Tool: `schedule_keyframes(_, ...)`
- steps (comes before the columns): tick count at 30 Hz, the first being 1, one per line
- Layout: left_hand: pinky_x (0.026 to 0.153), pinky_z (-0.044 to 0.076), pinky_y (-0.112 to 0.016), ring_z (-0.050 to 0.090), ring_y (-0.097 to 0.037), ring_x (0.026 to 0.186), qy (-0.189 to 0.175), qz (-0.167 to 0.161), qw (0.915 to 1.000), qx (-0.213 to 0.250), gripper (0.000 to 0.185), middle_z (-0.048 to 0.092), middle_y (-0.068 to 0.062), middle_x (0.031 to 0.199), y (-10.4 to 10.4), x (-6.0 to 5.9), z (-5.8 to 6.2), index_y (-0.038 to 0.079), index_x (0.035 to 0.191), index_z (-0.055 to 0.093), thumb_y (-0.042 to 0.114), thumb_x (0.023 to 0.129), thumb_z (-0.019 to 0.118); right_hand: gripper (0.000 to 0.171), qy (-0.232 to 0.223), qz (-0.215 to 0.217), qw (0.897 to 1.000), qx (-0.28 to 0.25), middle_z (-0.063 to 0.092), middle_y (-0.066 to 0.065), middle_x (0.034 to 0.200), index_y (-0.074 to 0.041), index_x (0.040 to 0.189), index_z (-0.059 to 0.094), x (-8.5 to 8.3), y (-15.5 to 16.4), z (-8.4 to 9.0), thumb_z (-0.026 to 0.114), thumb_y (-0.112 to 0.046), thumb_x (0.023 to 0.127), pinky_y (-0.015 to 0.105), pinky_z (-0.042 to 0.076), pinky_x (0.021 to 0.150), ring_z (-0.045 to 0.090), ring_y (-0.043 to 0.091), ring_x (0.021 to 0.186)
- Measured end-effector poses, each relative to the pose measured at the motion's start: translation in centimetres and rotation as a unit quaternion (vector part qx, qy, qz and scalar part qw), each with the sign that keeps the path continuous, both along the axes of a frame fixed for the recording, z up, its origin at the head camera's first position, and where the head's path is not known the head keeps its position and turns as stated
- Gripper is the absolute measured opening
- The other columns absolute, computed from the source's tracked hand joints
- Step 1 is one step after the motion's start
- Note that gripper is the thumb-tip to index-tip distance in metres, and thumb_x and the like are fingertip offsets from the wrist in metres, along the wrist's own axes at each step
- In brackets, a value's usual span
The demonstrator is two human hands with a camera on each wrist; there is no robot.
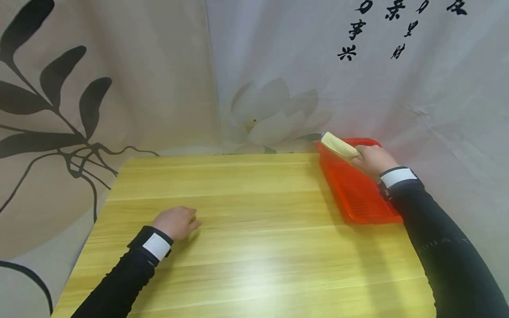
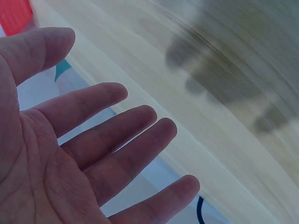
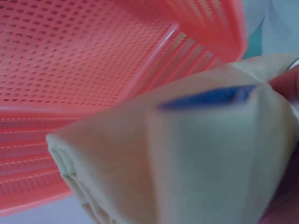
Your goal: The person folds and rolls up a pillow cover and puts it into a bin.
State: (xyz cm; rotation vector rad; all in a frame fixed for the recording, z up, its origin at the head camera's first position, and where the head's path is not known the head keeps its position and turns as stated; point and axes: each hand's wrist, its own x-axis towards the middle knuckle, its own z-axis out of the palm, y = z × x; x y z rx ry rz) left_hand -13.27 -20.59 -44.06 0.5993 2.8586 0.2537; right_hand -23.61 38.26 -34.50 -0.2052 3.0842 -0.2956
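A folded pale yellow cloth with a bit of blue on it is pinched in my right hand, over the red plastic basket. Close up in the right wrist view, the folded cloth shows stacked layers at one end and a blue patch, and the perforated basket lies behind it. My left hand hovers over the left part of the table, holding nothing. Its fingers are spread and relaxed in the left wrist view.
The wooden table has light yellow grain. Behind it hangs a pale curtain printed with dark leaves, a lotus and black characters. The basket stands at the table's far right side, close to the curtain.
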Motion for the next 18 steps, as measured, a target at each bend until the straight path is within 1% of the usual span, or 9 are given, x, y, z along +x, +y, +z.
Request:
schedule_keyframes(4, 0.105, 0.054, -0.061, 0.066, -0.049, 0.124, -0.008, 0.012, 0.9999, 0.001, 0.052, 0.069, -0.030, 0.132, -0.5, 0.1, 0.1, -0.010, 0.137, 0.065, 0.032, 0.106, 0.066, 0.024, -0.013, -0.008, 1.000, -0.004, 0.062, 0.014, 0.085, 0.000, 0.111, 0.064, -0.3, 1.4, -1.0, 0.063, -0.021, 0.101, 0.052, 0.049, 0.078, 0.057, 0.035, 0.080)
schedule_keyframes(7, 0.105, 0.053, -0.062, 0.065, -0.049, 0.124, -0.010, 0.025, 0.9996, 0.001, 0.052, 0.069, -0.030, 0.132, -0.8, 0.2, 0.1, -0.010, 0.136, 0.066, 0.032, 0.106, 0.066, 0.030, -0.045, -0.027, 0.998, -0.022, 0.065, 0.016, 0.089, 0.002, 0.115, 0.064, -0.9, 2.2, -2.1, 0.065, -0.024, 0.102, 0.053, 0.053, 0.080, 0.060, 0.036, 0.082)
schedule_keyframes(10, 0.104, 0.053, -0.062, 0.065, -0.050, 0.124, -0.012, 0.042, 0.9990, 0.005, 0.052, 0.069, -0.031, 0.131, -1.0, 0.4, 0.0, -0.010, 0.136, 0.066, 0.031, 0.106, 0.066, 0.031, -0.063, -0.044, 0.997, -0.031, 0.065, 0.016, 0.087, 0.002, 0.114, 0.064, -1.7, 2.9, -3.2, 0.065, -0.026, 0.102, 0.047, 0.055, 0.076, 0.060, 0.035, 0.080)
schedule_keyframes(12, 0.104, 0.053, -0.062, 0.065, -0.051, 0.125, -0.015, 0.052, 0.9985, 0.009, 0.052, 0.069, -0.031, 0.132, -1.0, 0.6, 0.1, -0.010, 0.137, 0.065, 0.032, 0.106, 0.064, 0.030, -0.067, -0.052, 0.996, -0.030, 0.063, 0.014, 0.083, 0.003, 0.111, 0.063, -2.0, 3.3, -3.8, 0.064, -0.026, 0.102, 0.042, 0.053, 0.070, 0.059, 0.033, 0.077)
schedule_keyframes(14, 0.103, 0.054, -0.063, 0.065, -0.051, 0.124, -0.017, 0.059, 0.9980, 0.011, 0.053, 0.069, -0.032, 0.132, -1.0, 0.8, 0.1, -0.010, 0.137, 0.065, 0.032, 0.106, 0.064, 0.029, -0.070, -0.057, 0.995, -0.030, 0.059, 0.013, 0.077, 0.004, 0.107, 0.063, -1.9, 3.5, -4.2, 0.063, -0.024, 0.103, 0.040, 0.049, 0.066, 0.057, 0.033, 0.074)
schedule_keyframes(15, 0.103, 0.054, -0.063, 0.065, -0.052, 0.124, -0.019, 0.063, 0.9977, 0.013, 0.053, 0.068, -0.032, 0.132, -0.9, 0.9, 0.1, -0.010, 0.137, 0.065, 0.033, 0.106, 0.064, 0.028, -0.075, -0.066, 0.994, -0.034, 0.058, 0.012, 0.076, 0.004, 0.107, 0.063, -1.6, 3.5, -4.2, 0.063, -0.024, 0.103, 0.039, 0.048, 0.066, 0.056, 0.033, 0.074)
schedule_keyframes(18, 0.103, 0.054, -0.063, 0.065, -0.051, 0.124, -0.021, 0.070, 0.9972, 0.015, 0.053, 0.069, -0.032, 0.132, -0.9, 1.3, 0.0, -0.010, 0.137, 0.065, 0.033, 0.106, 0.064, 0.028, -0.103, -0.087, 0.989, -0.054, 0.058, 0.013, 0.076, 0.006, 0.108, 0.064, -0.3, 3.1, -4.3, 0.062, -0.021, 0.103, 0.040, 0.048, 0.068, 0.056, 0.034, 0.075)
